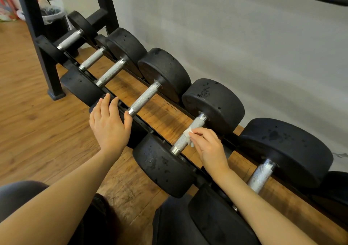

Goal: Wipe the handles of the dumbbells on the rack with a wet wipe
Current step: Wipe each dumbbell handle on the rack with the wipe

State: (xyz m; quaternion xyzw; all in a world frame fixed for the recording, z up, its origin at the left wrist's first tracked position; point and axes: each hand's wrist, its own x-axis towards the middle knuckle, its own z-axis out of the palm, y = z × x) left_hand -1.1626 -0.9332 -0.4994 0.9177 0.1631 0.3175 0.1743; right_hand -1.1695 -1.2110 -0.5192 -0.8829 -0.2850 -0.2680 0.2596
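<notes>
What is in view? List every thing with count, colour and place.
dumbbells: six visible, black heads with silver handles, in a row on the rack
rack: one, black, along the wall
wipe: one, white, on the handle of the dumbbell second from the right
floor: wooden, brown, under the rack
wall: grey, behind the rack
bin: one, lined with a clear bag, far left behind the rack
left hand: flat on a front dumbbell head
right hand: fingers pressing the wipe on the handle
</notes>
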